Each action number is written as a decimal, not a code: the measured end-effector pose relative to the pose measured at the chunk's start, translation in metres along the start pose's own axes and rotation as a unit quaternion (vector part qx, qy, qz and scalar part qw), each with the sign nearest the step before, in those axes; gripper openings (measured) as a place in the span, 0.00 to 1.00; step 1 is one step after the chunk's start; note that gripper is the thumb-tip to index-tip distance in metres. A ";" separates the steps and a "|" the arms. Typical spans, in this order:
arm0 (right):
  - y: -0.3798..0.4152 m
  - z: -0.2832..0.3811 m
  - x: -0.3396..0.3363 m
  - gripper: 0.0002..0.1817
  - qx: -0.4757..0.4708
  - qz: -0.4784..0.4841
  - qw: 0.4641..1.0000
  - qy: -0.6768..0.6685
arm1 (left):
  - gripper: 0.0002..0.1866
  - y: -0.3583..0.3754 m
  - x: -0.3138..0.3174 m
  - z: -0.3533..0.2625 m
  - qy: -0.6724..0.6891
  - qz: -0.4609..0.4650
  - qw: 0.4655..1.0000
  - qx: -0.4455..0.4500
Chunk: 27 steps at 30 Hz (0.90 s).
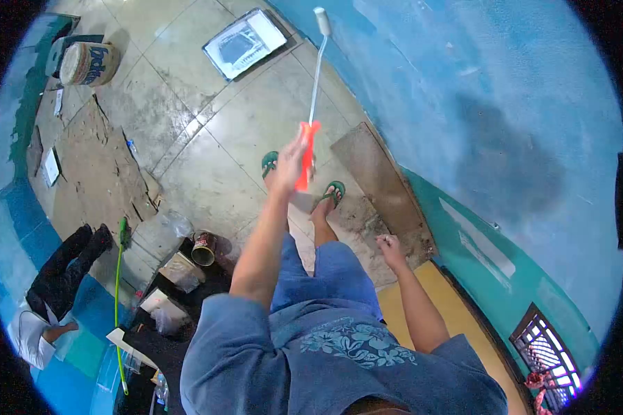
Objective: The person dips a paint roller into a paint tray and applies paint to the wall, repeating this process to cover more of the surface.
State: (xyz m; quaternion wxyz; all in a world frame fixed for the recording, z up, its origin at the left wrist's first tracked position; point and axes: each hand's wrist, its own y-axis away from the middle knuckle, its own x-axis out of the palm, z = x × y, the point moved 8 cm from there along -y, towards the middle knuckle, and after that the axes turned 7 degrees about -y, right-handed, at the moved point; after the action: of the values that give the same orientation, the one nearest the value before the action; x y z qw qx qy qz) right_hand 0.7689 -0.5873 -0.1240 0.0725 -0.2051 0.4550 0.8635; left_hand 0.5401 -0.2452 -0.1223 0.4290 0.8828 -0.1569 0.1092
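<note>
My left hand is stretched out in front of me, gripping the red handle of a paint roller. Its thin metal rod rises to a small white roller head that sits against the base of the blue wall. My right hand hangs low by my side with the fingers curled in and nothing in it. My feet in green sandals stand on the tiled floor just below the roller handle.
A paint tray lies on the floor ahead and a tipped bucket is at far left. An open paint can, plastic bags and a green-handled broom lie to my left. A person sits by the left wall. A board lies along the wall.
</note>
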 end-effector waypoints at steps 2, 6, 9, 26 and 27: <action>-0.001 -0.040 0.004 0.15 0.039 -0.034 0.998 -0.039 | 0.19 -0.028 0.002 -0.027 0.005 0.003 1.000 0.027; 0.011 -0.047 0.009 0.15 0.080 -0.024 0.994 -0.068 | 0.18 0.008 0.002 -0.011 -0.011 0.001 1.000 0.020; 0.016 -0.048 0.014 0.12 0.059 0.018 0.998 0.013 | 0.22 0.108 0.010 0.011 -0.027 0.058 0.997 -0.034; 0.015 0.028 0.034 0.12 0.080 -0.011 0.989 -0.125 | 0.17 -0.016 -0.036 -0.076 -0.017 0.002 1.000 0.025; 0.018 0.030 0.036 0.12 0.081 -0.011 0.989 -0.126 | 0.17 0.007 -0.035 -0.069 -0.031 0.010 0.999 0.011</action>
State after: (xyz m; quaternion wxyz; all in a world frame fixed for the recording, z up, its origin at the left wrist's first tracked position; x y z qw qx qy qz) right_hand 0.7227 -0.5752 -0.1107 0.1554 -0.0934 0.5086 0.8417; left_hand 0.5014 -0.1885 -0.0869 0.4127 0.8891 -0.1776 0.0880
